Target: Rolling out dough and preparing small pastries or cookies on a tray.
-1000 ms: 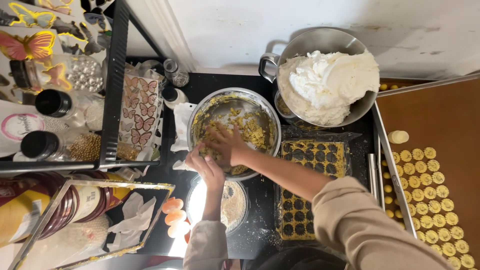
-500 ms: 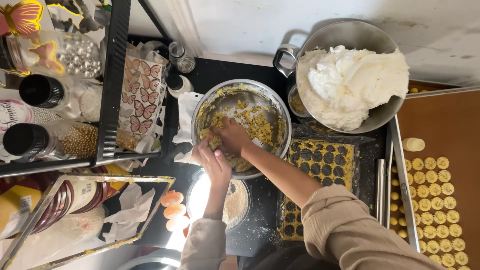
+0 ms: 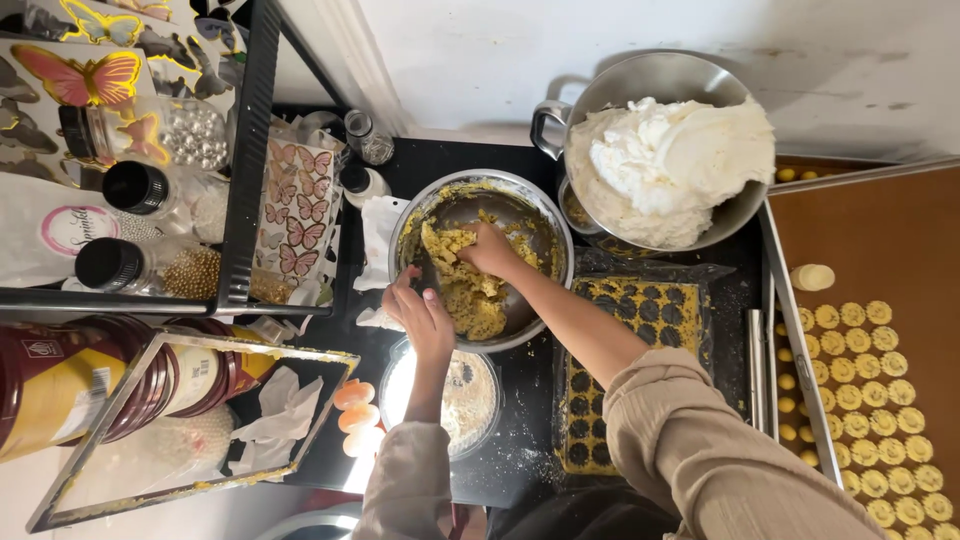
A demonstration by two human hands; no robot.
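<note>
Your right hand (image 3: 488, 248) is sunk into the yellow dough (image 3: 468, 285) inside the steel mixing bowl (image 3: 540, 215), fingers curled shut around a clump. Your left hand (image 3: 422, 318) rests open at the bowl's near rim, palm down, gripping nothing that I can make out.

The bowl could slide or tip toward you if you press hard while the left hand only rests there. Dough could also spill over the near rim into the small dish of crumbs (image 3: 470, 400) just below it (it sits partly under the bowl's edge).

Counted: one mixing bowl, one large pot (image 3: 650, 85) heaped with white cream, one dark mould tray (image 3: 640, 370) speckled with yellow, two black-capped jars (image 3: 120, 225) on the rack, and a baking tray (image 3: 880, 240) holding several dozen small yellow rounds, too many to count exactly.
</note>
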